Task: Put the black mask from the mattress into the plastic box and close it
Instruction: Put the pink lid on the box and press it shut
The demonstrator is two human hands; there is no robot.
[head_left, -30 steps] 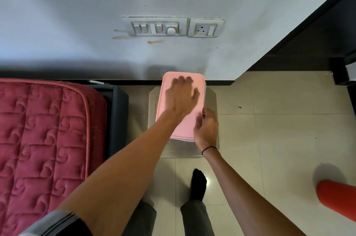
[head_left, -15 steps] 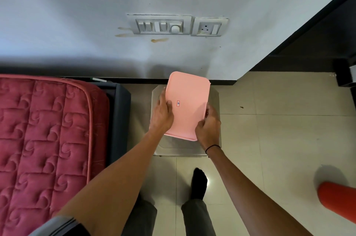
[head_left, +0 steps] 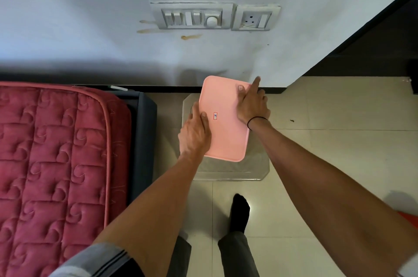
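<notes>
Head view: I look down on a pink lid (head_left: 225, 118) covering the plastic box, which sits on a pale stool (head_left: 228, 170) between the red mattress (head_left: 52, 152) and the wall.
Left hand (head_left: 195, 135): I see it laid on the lid's left edge, thumb on top, the other fingers (head_left: 193, 112) curled down over the side, gripping that edge.
Right hand (head_left: 252, 105): flat on the far right corner, thumb pressing the lid, forefinger pointing past the rim; it presses and clasps nothing.
Black mask: not visible; the mattress top shows none, so I judge it is inside the box, though the lid hides it.
Step in hand: I judge this is the closing, the lid being pressed down.
Lid fit: I cannot tell whether every edge has seated.
Next move: I would press along the near edge and remaining corners, steadying the box against the stool.
</notes>
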